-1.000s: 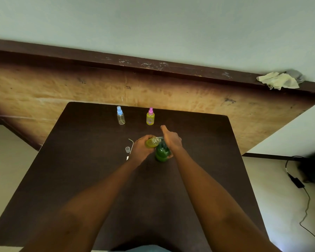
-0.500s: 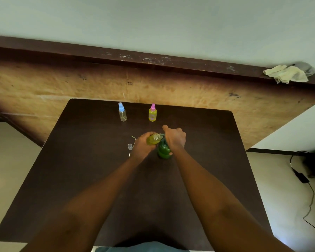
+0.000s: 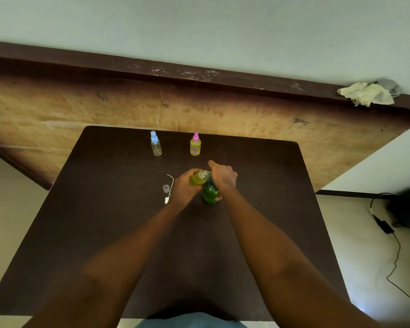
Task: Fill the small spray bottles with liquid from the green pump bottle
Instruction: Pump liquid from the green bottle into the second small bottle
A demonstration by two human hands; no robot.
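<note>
Both forearms reach out from the bottom of the view and meet over the middle of the dark counter (image 3: 109, 209). The left hand (image 3: 184, 187) has its fingers curled round a small bottle (image 3: 199, 179) with yellow-green liquid inside. That grip is a full wrap, and the bottle is tipped on its side with its open neck pointing right. The neck sits right up against the top of the green pump bottle (image 3: 210, 194), which stands upright on the counter just under the right hand (image 3: 224, 177). The right hand lies over the pump top, knuckles up, with one digit sticking out forward and to the left. A fingertip shows low against the green body, so that grip is closed on the pump bottle. The pump head itself is hidden beneath the palm.

Just left of the left wrist lie a clear cap (image 3: 166, 188) and a loose spray head (image 3: 167, 200) with a thin bent tube. At the far edge of the counter stand two more. The blue-capped spray bottle (image 3: 155, 145) looks clear, while the pink-capped spray bottle (image 3: 195, 145) holds yellow liquid. They stand apart from each other and well away from the hands. A pale cloth (image 3: 365, 94) is bunched on the ledge (image 3: 199, 75) beyond, and a cable (image 3: 394, 252) trails over the floor on the right.
</note>
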